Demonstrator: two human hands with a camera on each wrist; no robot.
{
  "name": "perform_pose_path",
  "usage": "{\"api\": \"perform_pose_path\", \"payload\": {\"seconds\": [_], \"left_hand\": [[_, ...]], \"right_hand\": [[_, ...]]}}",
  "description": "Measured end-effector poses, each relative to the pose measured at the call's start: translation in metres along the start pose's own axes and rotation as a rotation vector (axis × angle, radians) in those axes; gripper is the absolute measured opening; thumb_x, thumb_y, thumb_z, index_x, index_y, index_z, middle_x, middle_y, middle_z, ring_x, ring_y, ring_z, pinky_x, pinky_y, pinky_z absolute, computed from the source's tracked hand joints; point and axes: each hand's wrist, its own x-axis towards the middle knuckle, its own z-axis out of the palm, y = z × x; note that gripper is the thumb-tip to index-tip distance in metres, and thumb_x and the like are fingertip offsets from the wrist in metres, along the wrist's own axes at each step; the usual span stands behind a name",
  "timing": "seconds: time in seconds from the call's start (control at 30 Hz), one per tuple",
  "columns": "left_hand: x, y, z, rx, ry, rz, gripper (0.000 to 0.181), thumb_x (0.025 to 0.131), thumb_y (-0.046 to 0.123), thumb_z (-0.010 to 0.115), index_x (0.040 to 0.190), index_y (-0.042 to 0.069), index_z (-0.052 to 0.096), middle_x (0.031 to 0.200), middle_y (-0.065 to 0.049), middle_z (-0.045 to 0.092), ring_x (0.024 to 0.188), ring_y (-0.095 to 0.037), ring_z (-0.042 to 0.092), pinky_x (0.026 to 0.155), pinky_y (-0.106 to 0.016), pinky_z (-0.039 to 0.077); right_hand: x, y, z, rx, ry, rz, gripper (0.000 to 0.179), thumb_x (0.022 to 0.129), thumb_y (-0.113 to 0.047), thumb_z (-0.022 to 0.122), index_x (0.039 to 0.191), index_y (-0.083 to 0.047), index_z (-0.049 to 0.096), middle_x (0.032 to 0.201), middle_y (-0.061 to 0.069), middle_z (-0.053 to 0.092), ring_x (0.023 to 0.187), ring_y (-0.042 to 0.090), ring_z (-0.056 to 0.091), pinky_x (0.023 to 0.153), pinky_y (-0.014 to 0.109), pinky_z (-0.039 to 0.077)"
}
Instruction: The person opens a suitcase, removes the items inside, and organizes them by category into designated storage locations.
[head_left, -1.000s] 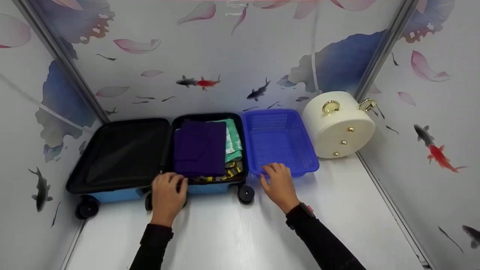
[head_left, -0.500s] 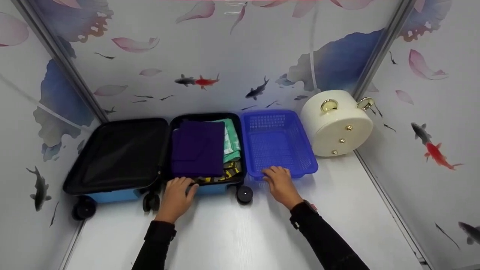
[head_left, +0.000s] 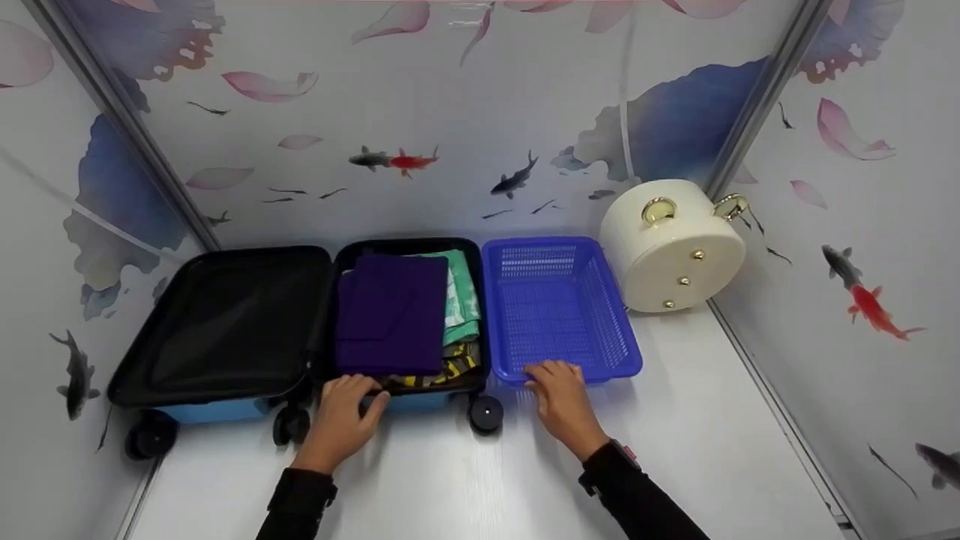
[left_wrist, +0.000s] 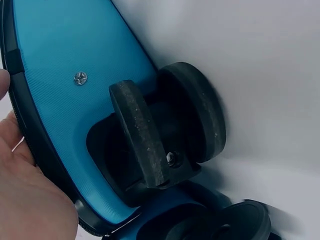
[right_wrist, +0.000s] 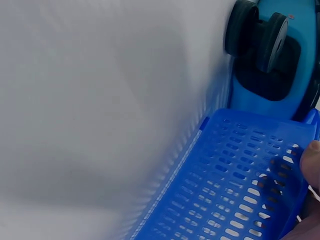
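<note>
Both of your hands gripped near edges: your left hand [head_left: 341,421] had its fingers over the rim of the open blue-and-black suitcase [head_left: 217,322], while your right hand [head_left: 564,406] held the near rim of the blue basket [head_left: 544,319] close beside it. In the suitcase's right half, a folded purple cloth [head_left: 394,315] overlapped a green-and-white cloth [head_left: 465,300] and a yellow-patterned cloth [head_left: 463,365]. A cream drum-shaped case [head_left: 667,259] stood right of the basket. The red mark [head_left: 628,451] at your right wrist was too small to read.
</note>
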Motion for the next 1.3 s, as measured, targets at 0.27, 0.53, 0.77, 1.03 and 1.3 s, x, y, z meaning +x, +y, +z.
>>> {"api": "perform_pose_path", "payload": {"seconds": [0.27, 0.53, 0.77, 1.03, 1.3], "left_hand": [[-0.006, 0.004, -0.010, 0.004, -0.077, -0.097, 0.017, 0.113, 0.038, 0.066, 0.110, 0.026, 0.077, 0.110, 0.003, 0.075, 0.112, -0.024, 0.068, 0.116, -0.055, 0.044], [0.006, 0.016, -0.031, -0.041, -0.057, -0.172, 0.032, 0.114, 0.039, 0.063, 0.128, 0.015, 0.079, 0.127, -0.006, 0.076, 0.124, -0.029, 0.069, 0.110, -0.053, 0.055], [0.048, 0.017, -0.057, -0.090, 0.019, -0.263, 0.051, 0.116, 0.035, 0.059, 0.153, 0.002, 0.061, 0.151, -0.026, 0.063, 0.143, -0.047, 0.058, 0.120, -0.065, 0.046], [0.093, 0.007, -0.062, -0.166, 0.002, -0.434, 0.069, 0.117, 0.040, 0.049, 0.168, -0.004, 0.038, 0.168, -0.035, 0.045, 0.156, -0.053, 0.044, 0.129, -0.066, 0.036], [0.113, -0.027, -0.038, -0.184, -0.059, -0.525, 0.089, 0.113, 0.054, 0.050, 0.173, -0.005, 0.021, 0.174, -0.038, 0.031, 0.159, -0.058, 0.035, 0.129, -0.069, 0.032]], "right_hand": [[-0.013, -0.017, -0.009, 0.030, -0.047, 0.056, 0.014, 0.100, -0.010, 0.078, 0.114, -0.010, 0.080, 0.104, 0.006, 0.077, 0.106, 0.030, 0.071, 0.102, 0.056, 0.048], [0.006, -0.024, -0.033, 0.192, -0.267, 0.260, 0.031, 0.104, -0.020, 0.076, 0.133, -0.009, 0.077, 0.126, 0.013, 0.078, 0.125, 0.036, 0.069, 0.115, 0.063, 0.039], [0.054, -0.047, -0.041, 0.413, -0.220, 0.317, 0.035, 0.106, -0.017, 0.071, 0.138, -0.002, 0.074, 0.131, 0.016, 0.078, 0.122, 0.034, 0.074, 0.113, 0.057, 0.055], [0.110, -0.079, -0.027, 0.822, -0.347, 0.539, 0.056, 0.117, -0.019, 0.053, 0.169, -0.002, 0.041, 0.161, 0.021, 0.060, 0.148, 0.038, 0.060, 0.124, 0.051, 0.049], [0.130, -0.088, 0.004, 0.919, -0.630, 0.659, 0.067, 0.119, -0.029, 0.046, 0.176, -0.005, 0.020, 0.177, 0.025, 0.038, 0.163, 0.042, 0.042, 0.130, 0.055, 0.041]]}}
